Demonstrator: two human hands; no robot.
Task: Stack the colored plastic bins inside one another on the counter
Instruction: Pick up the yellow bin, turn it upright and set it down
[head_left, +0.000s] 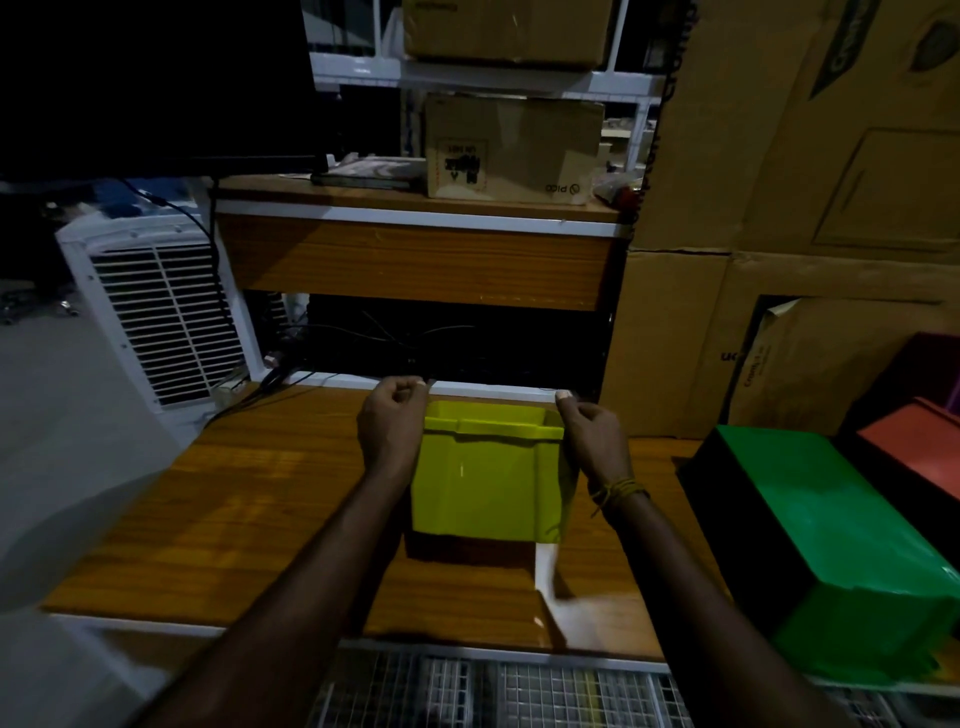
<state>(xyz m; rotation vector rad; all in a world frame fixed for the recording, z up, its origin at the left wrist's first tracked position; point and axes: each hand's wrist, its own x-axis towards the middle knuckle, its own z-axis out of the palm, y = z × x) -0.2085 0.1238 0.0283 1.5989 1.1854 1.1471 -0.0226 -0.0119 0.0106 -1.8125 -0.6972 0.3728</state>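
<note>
— How many bins do you count?

— Three for certain: one yellow bin (488, 478) in the middle of the wooden counter (249, 499), one green bin (831, 551) upside down at the right, and one red bin (914, 447) just beyond it, cut off by the edge. A dark purple shape behind the red one may be a fourth; too dim to tell.

— And the hands?

— Two. The left hand (392, 426) has fingers curled, gripping the yellow bin's left rim. The right hand (592, 436) grips the right rim likewise.

— Is the bin resting on the counter?

— I cannot tell; its base is in shadow. Cardboard boxes (779, 156) stand far right.
</note>
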